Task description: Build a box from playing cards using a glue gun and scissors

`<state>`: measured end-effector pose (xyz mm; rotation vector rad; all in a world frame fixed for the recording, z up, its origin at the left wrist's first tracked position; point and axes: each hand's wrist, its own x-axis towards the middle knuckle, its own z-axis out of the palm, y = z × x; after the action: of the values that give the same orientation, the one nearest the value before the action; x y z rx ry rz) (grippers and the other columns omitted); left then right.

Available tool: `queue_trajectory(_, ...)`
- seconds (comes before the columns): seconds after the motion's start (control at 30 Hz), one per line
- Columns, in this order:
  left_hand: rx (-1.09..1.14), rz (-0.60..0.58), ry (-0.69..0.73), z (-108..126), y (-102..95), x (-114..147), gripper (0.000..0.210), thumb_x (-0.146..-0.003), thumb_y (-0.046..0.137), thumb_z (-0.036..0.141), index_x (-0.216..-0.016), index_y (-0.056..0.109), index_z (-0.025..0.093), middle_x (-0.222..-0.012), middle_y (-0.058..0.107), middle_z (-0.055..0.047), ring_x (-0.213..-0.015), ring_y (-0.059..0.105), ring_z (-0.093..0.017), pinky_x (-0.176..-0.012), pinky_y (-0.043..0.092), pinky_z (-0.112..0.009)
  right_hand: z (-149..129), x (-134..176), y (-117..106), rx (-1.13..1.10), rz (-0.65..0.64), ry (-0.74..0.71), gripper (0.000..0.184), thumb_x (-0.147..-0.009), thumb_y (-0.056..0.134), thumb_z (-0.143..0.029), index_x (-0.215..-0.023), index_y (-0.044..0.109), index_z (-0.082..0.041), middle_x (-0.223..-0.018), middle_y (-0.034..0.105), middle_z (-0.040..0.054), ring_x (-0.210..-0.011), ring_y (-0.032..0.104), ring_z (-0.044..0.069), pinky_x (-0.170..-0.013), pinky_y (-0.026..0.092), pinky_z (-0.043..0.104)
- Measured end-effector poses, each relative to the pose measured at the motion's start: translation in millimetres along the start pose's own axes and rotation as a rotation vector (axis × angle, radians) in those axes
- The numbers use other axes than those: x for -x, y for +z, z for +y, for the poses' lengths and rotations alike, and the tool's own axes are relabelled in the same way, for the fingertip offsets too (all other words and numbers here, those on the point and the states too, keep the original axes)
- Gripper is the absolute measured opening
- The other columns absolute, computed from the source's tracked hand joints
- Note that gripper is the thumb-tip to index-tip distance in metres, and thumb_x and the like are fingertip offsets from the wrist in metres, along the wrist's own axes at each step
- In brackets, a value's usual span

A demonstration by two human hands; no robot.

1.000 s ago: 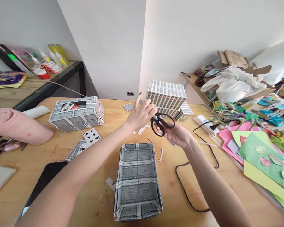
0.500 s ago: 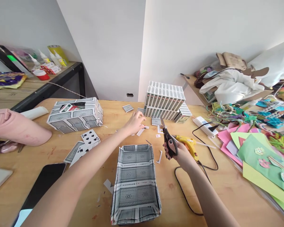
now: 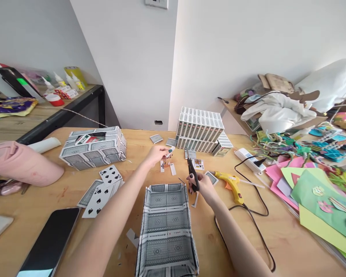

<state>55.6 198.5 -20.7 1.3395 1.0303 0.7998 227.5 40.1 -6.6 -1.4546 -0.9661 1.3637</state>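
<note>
My left hand pinches a small white strip of card above the table. In my right hand are black scissors, blades pointing away from me. Cut card strips lie just below my left hand. A king card and a face-down playing card rest beyond and beside my right hand. Between my forearms stands an open box covered in grey-backed playing cards.
At the back stand stacked card packs. A yellow glue gun with its black cable lies right, near a white power strip. Left are a card-covered box, loose spade cards, a phone and a pink roll.
My left hand has drawn slightly left and now shows a white strip in its fingers. My right hand has moved left with the scissors, uncovering the king and a face-down card. The view has tilted up slightly.
</note>
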Motion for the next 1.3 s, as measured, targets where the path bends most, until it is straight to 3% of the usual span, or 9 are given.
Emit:
queue_trajectory(0.13, 0.284, 0.106, -0.011, -9, -13.2, 31, 0.021, -0.069, 0.065, 0.025, -0.084, 0.054, 0.015, -0.079, 0.070, -0.008, -0.071, 0.067, -0.018, -0.069, 0.054, -0.034, 0, -32, 22, -0.016, -0.103, -0.019, 0.041, -0.059, 0.073, -0.049, -0.063, 0.049, -0.017, -0.048, 0.052, -0.0033, -0.039, 0.049, 0.010, -0.041, 0.036, 0.023)
queue_trajectory(0.37, 0.511, 0.167, 0.023, -16, -14.1, 53, 0.023, -0.070, 0.065, 0.026, -0.076, 0.044, 0.017, -0.085, 0.069, -0.009, -0.080, 0.068, -0.020, -0.075, 0.053, -0.035, 11, -50, 49, -0.194, -0.209, -0.067, 0.049, -0.066, 0.061, -0.063, -0.072, 0.054, -0.015, -0.056, 0.050, -0.0029, -0.045, 0.048, 0.009, -0.044, 0.038, 0.023)
queue_trajectory(0.6, 0.509, 0.149, -0.003, -16, -14.7, 58, 0.029, -0.060, 0.073, 0.021, -0.072, 0.047, 0.016, -0.070, 0.065, 0.000, -0.067, 0.067, -0.016, -0.069, 0.054, -0.031, 20, -48, 51, -0.405, -0.198, -0.028, 0.047, -0.067, 0.063, -0.060, -0.075, 0.056, -0.014, -0.054, 0.049, -0.0032, -0.041, 0.047, 0.008, -0.036, 0.034, 0.022)
queue_trajectory(0.73, 0.482, 0.164, -0.001, -17, -15.1, 56, 0.026, -0.066, 0.069, 0.024, -0.073, 0.044, 0.017, -0.072, 0.065, 0.000, -0.058, 0.063, -0.012, -0.053, 0.049, -0.022, 14, -46, 54, -0.350, -0.210, -0.032, 0.046, -0.067, 0.063, -0.060, -0.071, 0.054, -0.015, -0.053, 0.050, -0.0030, -0.041, 0.049, 0.009, -0.037, 0.035, 0.022)
queue_trajectory(0.87, 0.464, 0.146, 0.027, -18, -13.0, 52, 0.024, -0.065, 0.067, 0.022, -0.069, 0.044, 0.017, -0.066, 0.060, 0.004, -0.051, 0.055, -0.007, -0.048, 0.042, -0.018, 13, -45, 55, -0.271, -0.209, -0.039, 0.048, -0.066, 0.063, -0.061, -0.071, 0.053, -0.014, -0.052, 0.052, -0.0025, -0.041, 0.051, 0.010, -0.040, 0.037, 0.022)
queue_trajectory(0.97, 0.443, 0.152, 0.045, -21, -11.0, 50, 0.026, -0.061, 0.071, 0.020, -0.062, 0.045, 0.016, -0.057, 0.052, 0.006, -0.052, 0.052, -0.006, -0.050, 0.039, -0.017, 14, -46, 55, -0.261, -0.211, -0.049, 0.048, -0.066, 0.063, -0.061, -0.073, 0.054, -0.014, -0.052, 0.052, -0.0026, -0.041, 0.052, 0.010, -0.038, 0.034, 0.022)
queue_trajectory(1.07, 0.428, 0.163, 0.043, -23, -10.0, 50, 0.023, -0.059, 0.074, 0.022, -0.061, 0.052, 0.014, -0.059, 0.055, 0.004, -0.058, 0.055, -0.008, -0.057, 0.043, -0.019, 13, -45, 55, -0.268, -0.214, -0.045, 0.048, -0.066, 0.063, -0.060, -0.075, 0.054, -0.014, -0.053, 0.052, -0.0029, -0.041, 0.051, 0.010, -0.037, 0.032, 0.021)
queue_trajectory(1.2, 0.431, 0.189, 0.034, -24, -10.7, 49, 0.023, -0.063, 0.072, 0.031, -0.072, 0.063, 0.012, -0.072, 0.065, -0.003, -0.069, 0.061, -0.013, -0.070, 0.048, -0.027, 10, -44, 54, -0.239, -0.212, -0.038, 0.049, -0.066, 0.061, -0.062, -0.074, 0.052, -0.015, -0.053, 0.051, -0.0034, -0.042, 0.051, 0.010, -0.038, 0.032, 0.022)
queue_trajectory(1.3, 0.440, 0.254, 0.040, -25, -12.3, 48, 0.029, -0.058, 0.075, 0.026, -0.082, 0.062, 0.014, -0.077, 0.067, -0.003, -0.072, 0.062, -0.013, -0.069, 0.048, -0.025, 9, -43, 53, -0.172, -0.232, -0.056, 0.048, -0.065, 0.062, -0.061, -0.072, 0.051, -0.015, -0.052, 0.050, -0.0036, -0.043, 0.050, 0.010, -0.040, 0.033, 0.022)
